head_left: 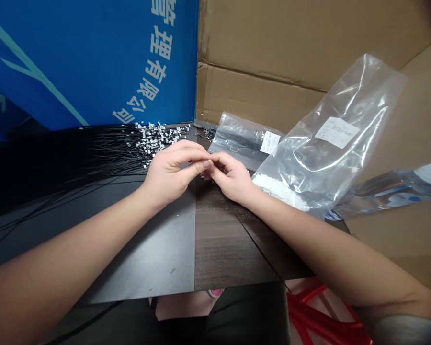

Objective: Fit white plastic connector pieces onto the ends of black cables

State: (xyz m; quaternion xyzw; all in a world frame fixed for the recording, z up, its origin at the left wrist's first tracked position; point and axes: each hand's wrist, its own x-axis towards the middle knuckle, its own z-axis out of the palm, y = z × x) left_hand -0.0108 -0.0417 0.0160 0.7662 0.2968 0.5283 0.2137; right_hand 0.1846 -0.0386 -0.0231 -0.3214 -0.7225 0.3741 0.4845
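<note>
My left hand [170, 172] and my right hand [233, 177] meet fingertip to fingertip above the table. Both are closed in a pinch, thumbs against forefingers. Whatever lies between the fingers is too small and hidden to make out. A few tiny white pieces show just below the fingertips. From beneath my right hand a thin black line, seemingly a wire [260, 249], runs to the table's front edge; its upper end is hidden. Beside my left hand lies a large bundle of black wires [75, 153], many tipped with small white connectors [158, 139].
Behind my right hand lies a flat labelled plastic bag [237, 139]. A large clear bag [330, 158] holds small white pieces. Farther right is a clear bottle [388, 194]. A blue panel [104, 57] and a cardboard wall [258, 43] bound the table [222, 254]. Below is a red stool [309, 311].
</note>
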